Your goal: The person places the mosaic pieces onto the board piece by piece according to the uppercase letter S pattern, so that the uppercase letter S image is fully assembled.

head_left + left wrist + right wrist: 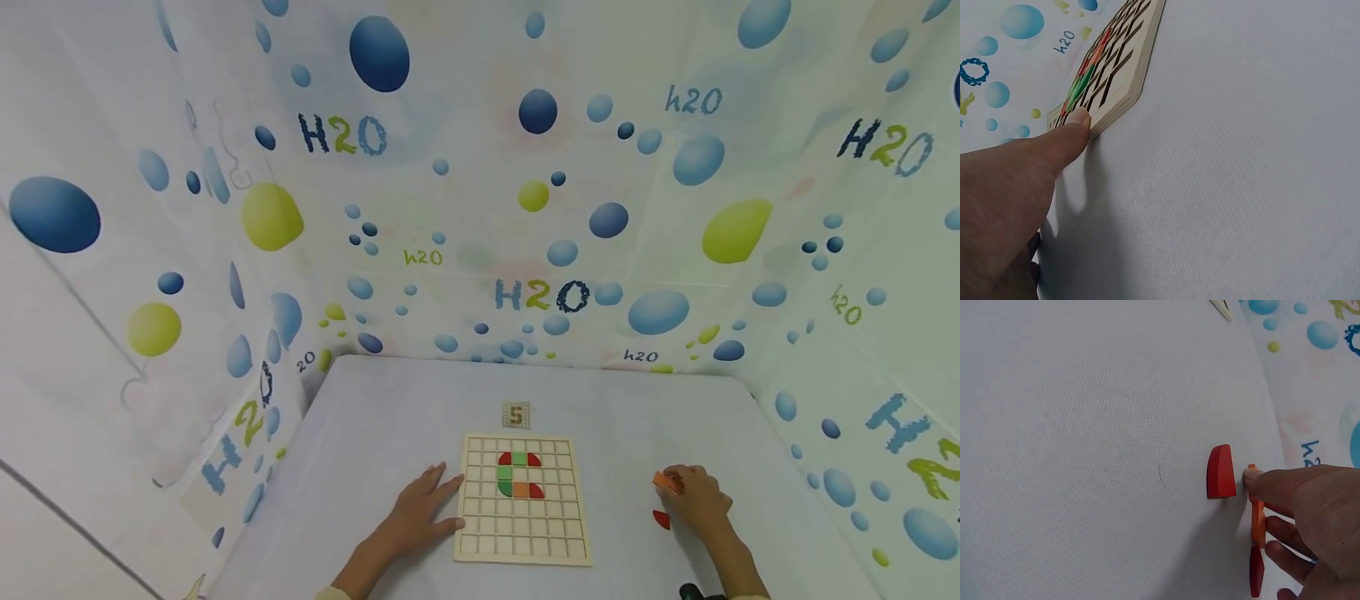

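A wooden grid board (525,533) lies on the table, bearing red, green and orange pieces set in a C-like shape. My left hand (420,510) has its fingers spread along the board's left edge, and the thumb (1075,125) rests at the rim. On the right, my right hand (697,497) pinches an orange block (663,480) between thumb and fingers. In the right wrist view, another orange block (1259,525) and a red block (1257,572) lie under the curled fingers. A red quarter-round block (1221,472) sits apart, just nearer than the thumb.
Behind the board lies a small pattern card (516,414) showing an S-like figure. A dark object (692,592) pokes in at the bottom edge near the right forearm. Printed curtains (480,208) with bubbles surround the white table (375,417).
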`<state>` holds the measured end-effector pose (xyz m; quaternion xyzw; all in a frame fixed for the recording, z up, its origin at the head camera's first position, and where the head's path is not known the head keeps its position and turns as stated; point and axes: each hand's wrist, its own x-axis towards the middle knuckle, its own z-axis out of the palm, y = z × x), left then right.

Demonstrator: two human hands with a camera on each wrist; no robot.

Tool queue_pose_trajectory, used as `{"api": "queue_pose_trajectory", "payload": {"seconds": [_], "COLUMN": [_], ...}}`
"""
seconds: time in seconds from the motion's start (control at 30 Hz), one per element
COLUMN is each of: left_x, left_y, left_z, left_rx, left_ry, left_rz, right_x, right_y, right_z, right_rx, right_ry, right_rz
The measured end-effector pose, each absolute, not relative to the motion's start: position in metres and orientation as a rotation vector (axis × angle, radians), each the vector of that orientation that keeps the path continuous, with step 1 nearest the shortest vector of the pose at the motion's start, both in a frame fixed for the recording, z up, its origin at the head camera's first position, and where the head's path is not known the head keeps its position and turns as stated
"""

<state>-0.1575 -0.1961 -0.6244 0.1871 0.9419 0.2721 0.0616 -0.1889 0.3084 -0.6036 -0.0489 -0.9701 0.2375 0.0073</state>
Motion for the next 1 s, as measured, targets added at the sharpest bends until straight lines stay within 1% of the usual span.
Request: {"api": "queue_pose_trajectory", "payload": {"seconds": [0.67, 0.83, 1.0], "left_x": [-0.158, -0.158, -0.157], "left_y": [-0.196, -0.196, -0.196], "left_z": [-0.624, -0.624, -0.625], "left_rx": [0.565, 0.553, 0.532], "left_ry": [2.858, 2.858, 2.851], "left_rz": [0.832, 0.829, 0.815], "right_x": [-0.201, -0.198, -0.192], "right_y": [0.298, 0.282, 0.250], "right_z": [-0.604, -0.600, -0.597], "right_rx": [-0.052, -0.009, 0.043], "right_ry": [-3.034, -3.003, -2.984], "right_rz": [0.797, 0.909, 0.948]}}
